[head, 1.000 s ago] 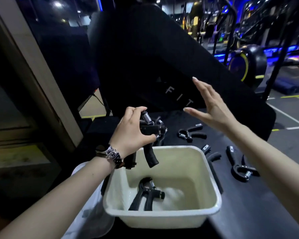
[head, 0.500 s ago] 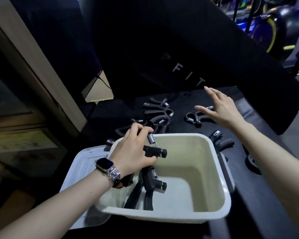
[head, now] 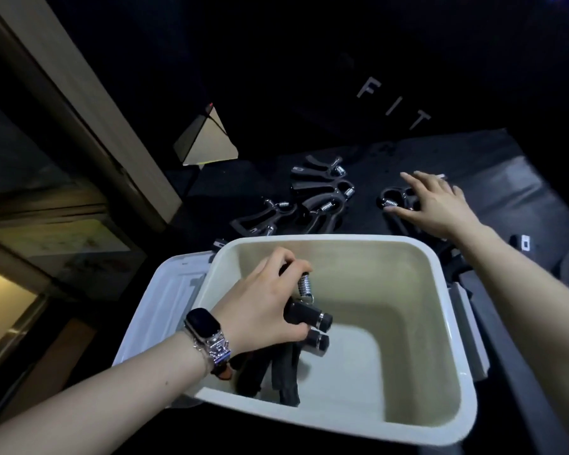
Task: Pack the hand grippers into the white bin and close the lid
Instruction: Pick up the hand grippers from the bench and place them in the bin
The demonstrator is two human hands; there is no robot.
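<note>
Left hand: now lowered inside the white bin, where a second ago it was above the far rim; the held hand gripper now sits just over the one already in the bin.
Right hand: down from mid-air, now laid flat on a hand gripper on the tabletop.

Left hand covers the upper part of the hand gripper it holds inside the white bin; only spring and handle ends show. Second gripper in bin partly under that hand and watch. At 1 o'clock, right hand hides most of a gripper on the table; contact cannot be told. Lid, 9 o'clock, partly behind bin. Objects at 3 o'clock are dark and unclear. Both forearms cut by frame edges.
</note>
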